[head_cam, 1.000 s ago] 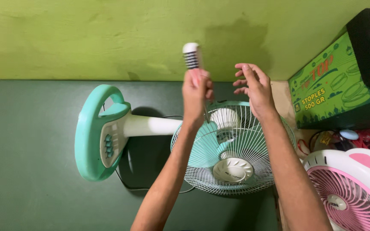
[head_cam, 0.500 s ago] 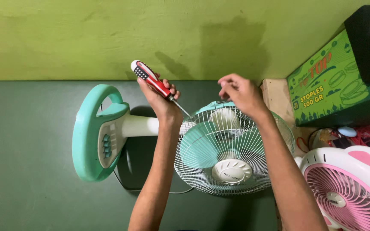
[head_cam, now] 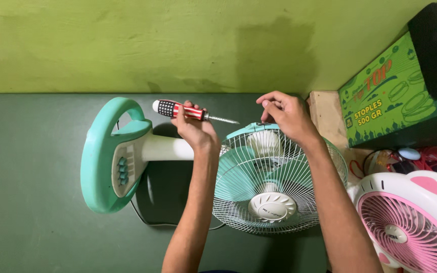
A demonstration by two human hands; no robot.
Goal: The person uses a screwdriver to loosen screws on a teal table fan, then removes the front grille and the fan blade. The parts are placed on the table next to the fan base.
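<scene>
Now left hand [head_cam: 193, 129] holds a screwdriver [head_cam: 188, 111] level; right hand [head_cam: 284, 114] has a pinching grip at the fan's wire cage [head_cam: 279, 177].

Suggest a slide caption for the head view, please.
Left hand levels a striped screwdriver while right hand pinches the teal fan grille's rim.

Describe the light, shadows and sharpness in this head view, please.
Head view: soft, even light, no glare; a dark shadow on the green mat under the teal fan; left hand, screwdriver and right hand appear sharp.
</scene>
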